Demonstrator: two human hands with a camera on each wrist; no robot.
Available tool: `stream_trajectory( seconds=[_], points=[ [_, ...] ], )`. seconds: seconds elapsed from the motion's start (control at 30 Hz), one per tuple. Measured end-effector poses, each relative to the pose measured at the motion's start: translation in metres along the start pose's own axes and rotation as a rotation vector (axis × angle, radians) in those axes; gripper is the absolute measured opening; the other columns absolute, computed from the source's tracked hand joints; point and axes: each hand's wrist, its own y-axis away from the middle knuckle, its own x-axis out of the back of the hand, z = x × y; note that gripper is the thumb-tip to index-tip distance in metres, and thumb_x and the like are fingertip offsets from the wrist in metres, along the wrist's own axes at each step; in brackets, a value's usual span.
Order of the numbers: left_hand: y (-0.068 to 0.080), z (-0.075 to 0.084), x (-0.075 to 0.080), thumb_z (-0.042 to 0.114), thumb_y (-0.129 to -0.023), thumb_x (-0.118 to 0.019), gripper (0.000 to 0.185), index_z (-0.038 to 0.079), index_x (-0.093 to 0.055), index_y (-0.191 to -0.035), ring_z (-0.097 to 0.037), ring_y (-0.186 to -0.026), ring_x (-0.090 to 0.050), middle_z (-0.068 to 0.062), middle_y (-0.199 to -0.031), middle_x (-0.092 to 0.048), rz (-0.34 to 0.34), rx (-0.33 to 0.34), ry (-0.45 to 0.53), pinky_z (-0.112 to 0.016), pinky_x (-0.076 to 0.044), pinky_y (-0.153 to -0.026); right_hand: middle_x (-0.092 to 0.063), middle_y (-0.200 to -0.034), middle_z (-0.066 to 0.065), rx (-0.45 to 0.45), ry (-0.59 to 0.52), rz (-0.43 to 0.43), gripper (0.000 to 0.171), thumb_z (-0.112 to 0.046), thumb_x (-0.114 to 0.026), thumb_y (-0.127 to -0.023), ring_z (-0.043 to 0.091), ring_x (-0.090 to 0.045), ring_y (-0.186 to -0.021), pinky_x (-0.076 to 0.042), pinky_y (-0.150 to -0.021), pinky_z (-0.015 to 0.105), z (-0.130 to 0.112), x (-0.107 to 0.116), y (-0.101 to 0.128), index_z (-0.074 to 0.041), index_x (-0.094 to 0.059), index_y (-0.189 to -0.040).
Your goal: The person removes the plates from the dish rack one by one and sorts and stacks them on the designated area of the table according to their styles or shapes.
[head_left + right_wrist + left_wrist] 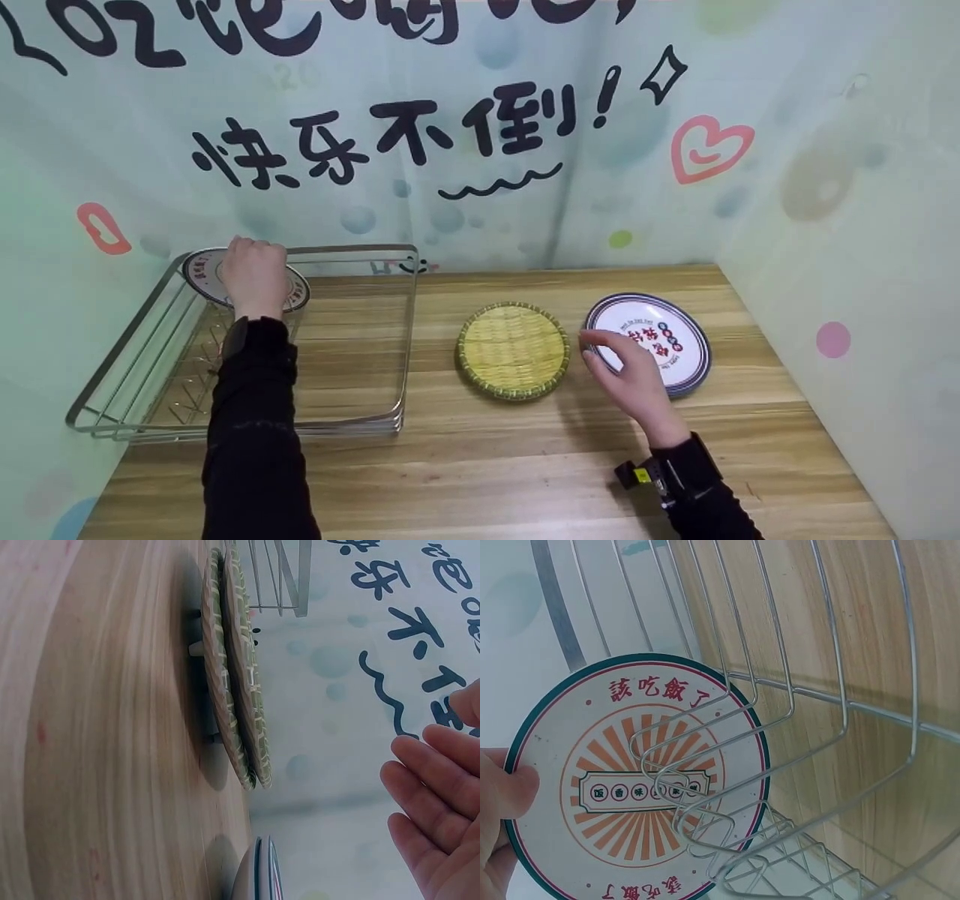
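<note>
- The light wooden table [525,457] fills the lower scene, backed by pale green printed walls [825,150] with black lettering and a pink heart.
- A rectangular silver wire dish rack [409,315] sits on the far-left part of the table; its upright wire prongs show close up in the left wrist view [780,720].
- A round white plate with a green rim and an orange sunburst print [199,274] stands tilted in the far-left corner of the rack, leaning among the wire prongs [622,787].
- A round woven yellow-green bamboo tray [513,350] lies flat near the table's middle, just right of the rack and apart from it; from the right wrist it is seen edge-on [236,675].
- A round white plate with a dark blue rim and red print [660,341] lies flat just right of the bamboo tray, only its edge in the right wrist view [259,874].
- The left hand [253,276], in a black sleeve, grips the sunburst plate at its upper rim, the thumb [510,791] pressed on the plate's face.
- The right hand [634,375] hovers over the near-left edge of the blue-rimmed plate with fingers [427,787] spread and relaxed, holding nothing; whether it touches the plate cannot be told.
</note>
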Motion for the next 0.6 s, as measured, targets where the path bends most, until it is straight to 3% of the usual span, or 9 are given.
stream_trajectory(
  seconds=[0.33,0.47,0.6],
  points=[
    [0.0042,-0.0033,-0.0002,-0.020,-0.088,-0.051,0.025,-0.010,-0.064,-0.069,-0.045,-0.087,-0.063,-0.027,-0.075,-0.066,0.106,-0.060,-0.010,-0.048,-0.043,-0.106,-0.071,-0.114,0.008,-0.041,0.010,-0.015,0.028,-0.003,-0.073,-0.087,0.027,-0.064,-0.109,-0.046,-0.100,0.038,0.0005,-0.0002,0.0005,-0.003,-0.070,-0.114],
    [0.0040,-0.0026,0.0025,-0.022,-0.086,-0.048,0.031,-0.006,-0.057,-0.061,-0.044,-0.076,-0.061,-0.024,-0.068,-0.064,0.193,-0.087,0.024,-0.051,-0.051,-0.090,-0.071,-0.115,0.007,-0.054,0.000,-0.019,0.027,-0.004,-0.073,-0.088,0.027,-0.064,-0.109,-0.046,-0.101,0.039,0.0007,0.0004,0.0003,-0.004,-0.070,-0.115],
    [0.0031,-0.0007,0.0043,-0.022,-0.084,-0.047,0.032,-0.004,-0.054,-0.060,-0.043,-0.069,-0.058,-0.023,-0.065,-0.062,0.273,-0.125,0.078,-0.052,-0.052,-0.073,-0.071,-0.114,0.006,-0.053,-0.002,-0.015,0.026,-0.004,-0.073,-0.088,0.026,-0.065,-0.109,-0.046,-0.100,0.037,0.0006,0.0013,-0.0004,-0.005,-0.071,-0.114]
  ],
)
